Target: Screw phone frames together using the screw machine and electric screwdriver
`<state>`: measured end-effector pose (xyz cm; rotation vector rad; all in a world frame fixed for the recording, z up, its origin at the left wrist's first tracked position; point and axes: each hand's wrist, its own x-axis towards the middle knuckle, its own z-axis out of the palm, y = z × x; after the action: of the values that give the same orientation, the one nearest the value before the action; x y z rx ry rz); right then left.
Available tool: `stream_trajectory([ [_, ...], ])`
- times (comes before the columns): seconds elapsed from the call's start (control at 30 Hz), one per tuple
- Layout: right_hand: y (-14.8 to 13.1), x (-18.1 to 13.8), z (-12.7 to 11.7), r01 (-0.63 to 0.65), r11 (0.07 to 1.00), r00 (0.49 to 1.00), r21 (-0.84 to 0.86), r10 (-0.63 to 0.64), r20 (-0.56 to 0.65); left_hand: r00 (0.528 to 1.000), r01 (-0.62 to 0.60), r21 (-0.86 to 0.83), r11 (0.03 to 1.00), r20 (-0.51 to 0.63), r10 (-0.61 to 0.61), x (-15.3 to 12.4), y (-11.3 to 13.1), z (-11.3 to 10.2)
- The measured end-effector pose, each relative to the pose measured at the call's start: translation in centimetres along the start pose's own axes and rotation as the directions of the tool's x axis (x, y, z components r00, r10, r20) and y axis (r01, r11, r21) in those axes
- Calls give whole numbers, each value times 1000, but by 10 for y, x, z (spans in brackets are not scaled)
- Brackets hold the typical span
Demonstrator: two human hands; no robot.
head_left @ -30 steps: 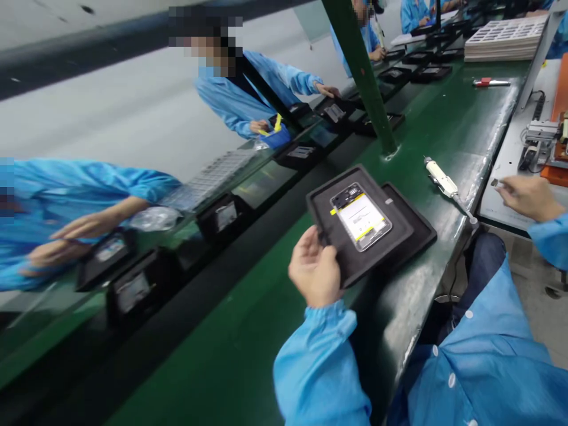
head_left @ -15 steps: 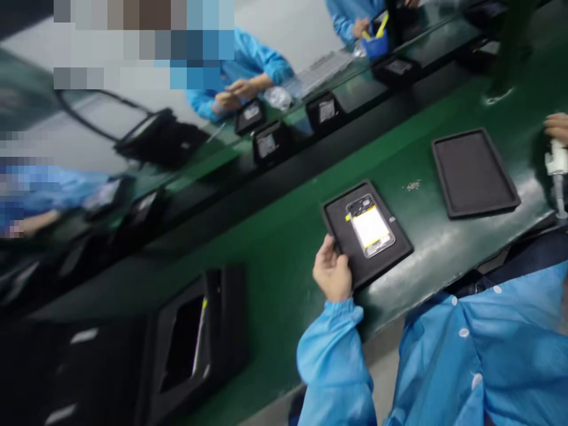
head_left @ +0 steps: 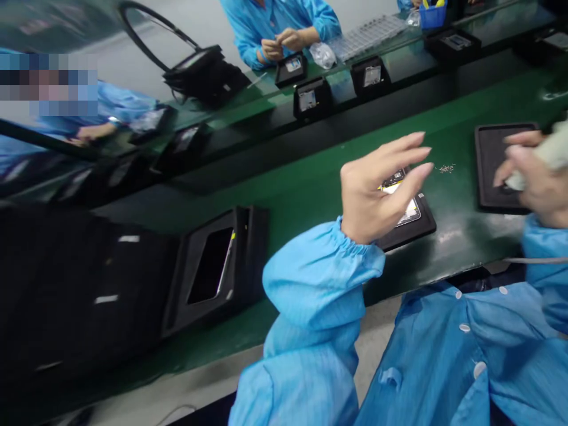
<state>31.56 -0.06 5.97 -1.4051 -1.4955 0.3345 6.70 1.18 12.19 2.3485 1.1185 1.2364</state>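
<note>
My left hand (head_left: 384,183) is raised over a black tray (head_left: 410,238), its fingers apart and nothing between them. Under it, an opened phone (head_left: 413,212) with a white battery area lies in that tray, partly hidden by the hand. At the right edge, my right hand (head_left: 539,177) is closed around a pale electric screwdriver (head_left: 552,147), blurred by motion. That hand is above a second black tray (head_left: 486,177). Between the two trays, a small heap of tiny screws (head_left: 445,168) lies on the green table.
On the left stand black trays, one with a dark-screened phone (head_left: 210,266) tilted in it. Across the dark strip (head_left: 275,142), trays with phone parts (head_left: 307,100) stand before co-workers in blue. A blue cup (head_left: 432,15) and a clear divided tray (head_left: 373,35) are at the back.
My left hand has let go of the tray's edge and risen over the phone. My right hand has come in from the right with the screwdriver. The view has shifted.
</note>
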Motion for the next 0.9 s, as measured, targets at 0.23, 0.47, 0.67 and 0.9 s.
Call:
stream_trajectory([
  [0.23, -56, 0, 114, 47, 871, 970, 489, -156, 185, 997, -70, -6, 998, -29, 70, 15, 2, -1],
  [0.47, -50, -3, 136, 14, 859, 949, 511, -172, 263, 987, 20, -47, 999, -160, -27, 3, -18, 2],
  [0.67, -38, 0, 150, -2, 861, 950, 509, -157, 269, 981, 41, -85, 996, -186, -56, 2, -28, 9],
  [0.9, -34, 0, 153, -34, 865, 949, 501, -129, 288, 974, 53, -108, 993, -213, -75, -1, -31, 10],
])
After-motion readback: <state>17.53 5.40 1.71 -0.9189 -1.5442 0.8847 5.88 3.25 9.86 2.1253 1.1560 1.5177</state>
